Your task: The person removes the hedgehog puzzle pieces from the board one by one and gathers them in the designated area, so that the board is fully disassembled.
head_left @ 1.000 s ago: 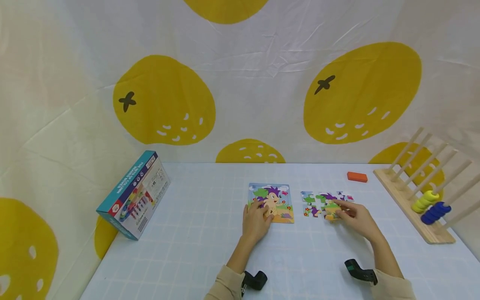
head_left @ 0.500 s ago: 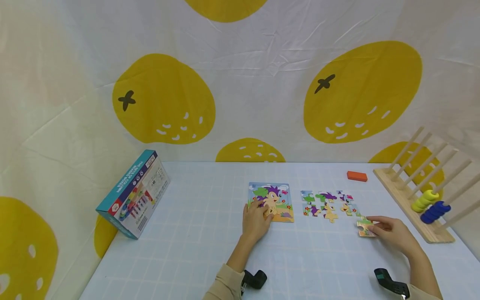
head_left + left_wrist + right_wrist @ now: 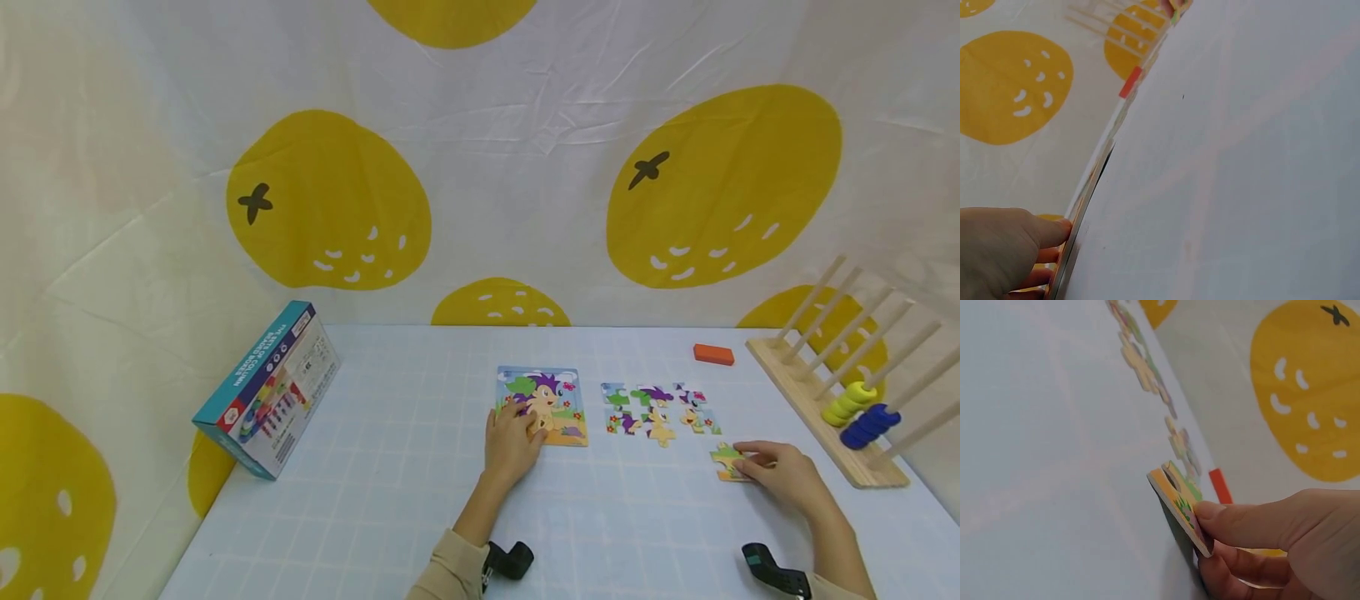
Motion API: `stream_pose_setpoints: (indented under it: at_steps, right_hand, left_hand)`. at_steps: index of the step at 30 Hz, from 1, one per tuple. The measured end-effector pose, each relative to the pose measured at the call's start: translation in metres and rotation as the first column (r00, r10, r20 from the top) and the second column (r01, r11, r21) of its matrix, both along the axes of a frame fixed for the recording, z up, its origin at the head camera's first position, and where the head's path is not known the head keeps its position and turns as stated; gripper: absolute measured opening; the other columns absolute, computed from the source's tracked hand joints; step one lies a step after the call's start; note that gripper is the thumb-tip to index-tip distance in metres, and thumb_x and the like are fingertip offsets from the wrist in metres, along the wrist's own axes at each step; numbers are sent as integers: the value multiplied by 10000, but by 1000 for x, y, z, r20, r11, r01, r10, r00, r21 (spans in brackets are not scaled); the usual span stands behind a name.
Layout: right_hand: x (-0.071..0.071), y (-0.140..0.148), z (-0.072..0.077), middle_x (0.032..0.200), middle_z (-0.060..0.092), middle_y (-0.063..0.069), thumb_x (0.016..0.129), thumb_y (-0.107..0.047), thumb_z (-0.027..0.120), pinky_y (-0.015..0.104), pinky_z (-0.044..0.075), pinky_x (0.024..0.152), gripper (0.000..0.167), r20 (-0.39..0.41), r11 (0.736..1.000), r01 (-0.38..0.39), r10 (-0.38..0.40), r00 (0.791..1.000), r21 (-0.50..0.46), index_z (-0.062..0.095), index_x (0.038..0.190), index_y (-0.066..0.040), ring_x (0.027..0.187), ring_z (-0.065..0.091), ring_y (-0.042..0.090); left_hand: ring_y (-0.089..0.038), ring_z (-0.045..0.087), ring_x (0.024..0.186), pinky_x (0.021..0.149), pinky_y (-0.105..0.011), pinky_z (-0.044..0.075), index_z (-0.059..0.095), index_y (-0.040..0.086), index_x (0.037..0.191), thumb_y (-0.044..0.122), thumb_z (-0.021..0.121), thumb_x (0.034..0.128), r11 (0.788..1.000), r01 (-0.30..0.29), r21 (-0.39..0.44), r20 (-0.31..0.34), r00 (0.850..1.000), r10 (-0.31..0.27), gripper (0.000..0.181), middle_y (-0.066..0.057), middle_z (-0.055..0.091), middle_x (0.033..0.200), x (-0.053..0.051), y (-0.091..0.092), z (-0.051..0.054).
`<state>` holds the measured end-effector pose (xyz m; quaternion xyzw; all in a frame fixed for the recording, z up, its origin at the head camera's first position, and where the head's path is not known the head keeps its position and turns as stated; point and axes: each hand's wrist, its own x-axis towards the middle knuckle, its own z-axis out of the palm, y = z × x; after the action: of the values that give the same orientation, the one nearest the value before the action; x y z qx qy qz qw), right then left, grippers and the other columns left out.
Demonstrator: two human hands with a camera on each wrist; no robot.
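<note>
My left hand (image 3: 513, 440) rests on the lower left part of the puzzle board (image 3: 558, 417), which carries a purple-haired cartoon animal. The left wrist view shows that board edge-on, with the thumb of the left hand (image 3: 1004, 250) at its edge. Between thumb and fingers, my right hand (image 3: 780, 477) pinches a green and yellow puzzle piece (image 3: 724, 461). Seen from the right wrist, this puzzle piece (image 3: 1175, 503) is tilted, with one edge at or just above the table. Loose puzzle pieces (image 3: 660, 427) lie apart in two rows between the hands.
A blue and white box (image 3: 273, 387) stands at the left. An orange block (image 3: 713, 354) lies at the back right. Along the right side is a wooden peg rack (image 3: 828, 408) with yellow rings (image 3: 849, 403) and blue rings (image 3: 870, 425). A fruit-patterned cloth (image 3: 517, 192) hangs behind.
The right hand has carried the puzzle piece out of the loose group, to the right and nearer the person, then slightly lower. The left hand has stayed on the puzzle board.
</note>
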<state>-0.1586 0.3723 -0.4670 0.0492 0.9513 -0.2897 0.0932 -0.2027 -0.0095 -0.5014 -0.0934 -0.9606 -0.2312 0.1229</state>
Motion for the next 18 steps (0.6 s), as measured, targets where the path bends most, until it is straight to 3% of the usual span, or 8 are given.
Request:
stream_pose_setpoints:
  at_steps: [3, 9, 18]
  right_hand:
    - [0, -3, -1, 877, 627, 125, 854, -331, 680, 332, 424, 624, 544, -2, 1000, -12, 12, 1000, 24, 571, 1172, 97, 793, 547, 239]
    - [-2, -7, -1, 1016, 555, 262, 735, -445, 765, 308, 392, 602, 779, 65, 998, -65, 63, 996, 25, 521, 1233, 103, 799, 499, 244]
    - [-1, -8, -1, 984, 568, 204, 755, -413, 758, 298, 375, 590, 727, 63, 998, -59, 57, 996, 25, 539, 1220, 100, 777, 476, 225]
  left_hand:
    - [-254, 486, 1241, 1061, -556, 296, 697, 106, 1122, 336, 679, 851, 1000, -2, 2, 6, 1000, 1, 356, -73, 599, 1254, 0, 0, 0]
    - [-254, 484, 1244, 1065, -557, 288, 697, 108, 1122, 336, 681, 850, 1000, -7, 5, 11, 1000, 7, 356, -73, 598, 1256, -1, 1, -1]
    - [-254, 479, 1249, 1068, -557, 285, 697, 112, 1125, 343, 680, 850, 1000, -8, 1, 16, 1000, 8, 361, -69, 595, 1258, 0, 1, 0]
